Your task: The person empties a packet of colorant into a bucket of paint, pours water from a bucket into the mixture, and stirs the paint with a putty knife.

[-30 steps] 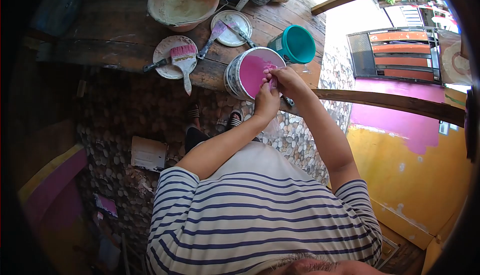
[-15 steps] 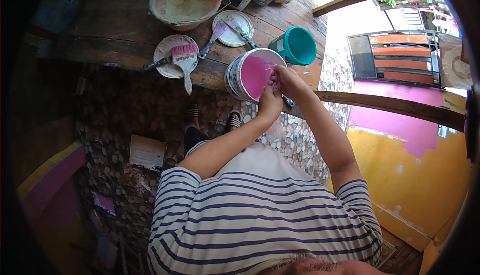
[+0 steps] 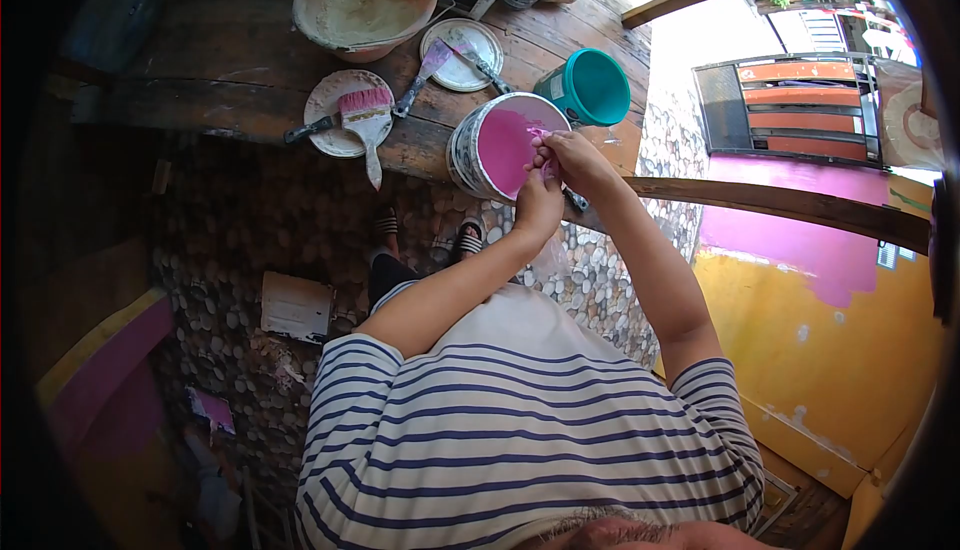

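Observation:
Both my hands are closed and close together at the near right rim of a white paint bucket [image 3: 470, 155] with pink paint [image 3: 503, 153] inside. My left hand [image 3: 540, 205] grips a thin clear plastic bag [image 3: 549, 258], which hangs below it. Fingers of my right hand [image 3: 577, 160] pinch the pink-smeared upper part of the same plastic, just over the bucket's opening. How the plastic runs between the fingers is hidden. Behind the bucket stands a teal bucket [image 3: 597, 88]. A dark tool handle [image 3: 575, 200] shows beside my wrists.
On the wooden table [image 3: 235, 70] are a wide pink-stained brush [image 3: 367, 122] on a round lid [image 3: 327, 100], another lid [image 3: 478, 62] with putty knives [image 3: 430, 72], and a large basin [image 3: 365, 5]. A wooden rail [image 3: 780, 207] runs to the right. A flat panel [image 3: 297, 307] lies on the pebbled floor.
The view has shifted a little, so the table items sit slightly farther left and higher. My hands stay at the bucket's rim with the plastic, fingers moving only slightly.

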A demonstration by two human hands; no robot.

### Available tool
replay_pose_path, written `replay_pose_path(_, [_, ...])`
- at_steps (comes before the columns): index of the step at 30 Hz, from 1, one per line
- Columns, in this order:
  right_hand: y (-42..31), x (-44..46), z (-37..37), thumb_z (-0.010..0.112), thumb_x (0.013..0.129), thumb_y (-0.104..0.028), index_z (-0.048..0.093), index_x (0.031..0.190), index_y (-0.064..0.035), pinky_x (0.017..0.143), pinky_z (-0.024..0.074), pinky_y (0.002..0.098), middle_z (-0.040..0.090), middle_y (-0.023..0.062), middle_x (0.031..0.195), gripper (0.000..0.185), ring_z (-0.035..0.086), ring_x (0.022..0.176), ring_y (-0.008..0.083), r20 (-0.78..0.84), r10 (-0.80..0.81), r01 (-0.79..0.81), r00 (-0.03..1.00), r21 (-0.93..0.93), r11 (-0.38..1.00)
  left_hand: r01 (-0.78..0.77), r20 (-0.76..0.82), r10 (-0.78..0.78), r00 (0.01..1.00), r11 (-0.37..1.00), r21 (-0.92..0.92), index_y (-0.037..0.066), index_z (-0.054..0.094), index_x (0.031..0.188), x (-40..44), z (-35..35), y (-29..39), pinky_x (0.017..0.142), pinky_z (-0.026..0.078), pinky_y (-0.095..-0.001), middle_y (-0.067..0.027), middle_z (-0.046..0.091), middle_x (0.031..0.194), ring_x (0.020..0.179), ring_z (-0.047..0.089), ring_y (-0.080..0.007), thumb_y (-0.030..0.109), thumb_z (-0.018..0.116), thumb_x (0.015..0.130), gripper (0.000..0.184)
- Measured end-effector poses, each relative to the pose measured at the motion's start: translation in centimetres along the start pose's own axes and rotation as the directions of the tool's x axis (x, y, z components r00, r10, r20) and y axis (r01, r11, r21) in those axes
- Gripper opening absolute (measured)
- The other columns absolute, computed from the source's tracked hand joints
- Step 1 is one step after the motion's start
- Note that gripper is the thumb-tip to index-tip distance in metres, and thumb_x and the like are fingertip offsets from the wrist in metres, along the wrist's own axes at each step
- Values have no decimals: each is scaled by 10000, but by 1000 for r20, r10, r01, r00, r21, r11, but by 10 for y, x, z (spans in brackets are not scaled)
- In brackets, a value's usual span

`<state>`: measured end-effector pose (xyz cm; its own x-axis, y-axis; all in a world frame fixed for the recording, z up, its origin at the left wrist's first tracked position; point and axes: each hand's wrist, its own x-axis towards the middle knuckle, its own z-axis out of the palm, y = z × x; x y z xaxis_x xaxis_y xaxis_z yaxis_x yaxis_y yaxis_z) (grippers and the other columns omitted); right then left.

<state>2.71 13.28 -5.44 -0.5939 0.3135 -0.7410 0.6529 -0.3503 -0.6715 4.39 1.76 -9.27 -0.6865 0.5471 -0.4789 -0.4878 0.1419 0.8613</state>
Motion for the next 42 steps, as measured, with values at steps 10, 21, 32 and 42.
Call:
replay_pose_path(10, [-4, 8, -1, 487, 995, -156, 581, 939, 4, 598, 488, 254, 579, 39, 786, 194, 568, 672, 136, -10, 82, -82, 997, -23, 996, 83, -14, -85, 996, 992, -96, -64, 569, 1102, 12, 11, -25, 856, 467, -491, -313, 647, 1010, 1000, 613, -478, 209, 448, 960, 330])
replay_pose_path(21, [3, 11, 6, 486, 968, -191, 585, 902, -28, 599, 461, 254, 555, 26, 754, 202, 541, 644, 123, -44, -59, 50, 997, -192, 980, 51, 22, -49, 999, 995, -90, 68, 519, 1023, 20, 11, -33, 386, 350, -291, 2, 481, 623, 434, 452, -105, 296, 376, 1048, 270])
replay_pose_path(32, [0, 16, 9, 444, 975, -240, 603, 855, -18, 542, 452, 295, 558, 49, 703, 298, 530, 590, 147, -114, -45, 18, 992, -229, 973, 94, 49, -89, 995, 988, -122, 77, 516, 1002, 21, 10, -31, 376, 342, -286, 7, 464, 598, 423, 438, -101, 298, 367, 1052, 271])
replay_pose_path(42, [10, 31, -2, 459, 1034, -241, 550, 935, -27, 538, 453, 258, 517, 7, 698, 254, 521, 578, 112, -142, -86, 34, 986, -336, 941, 90, 48, -83, 995, 981, -170, 75, 514, 987, 18, 10, -17, 374, 336, -285, 5, 457, 593, 419, 435, -103, 280, 384, 1046, 250])
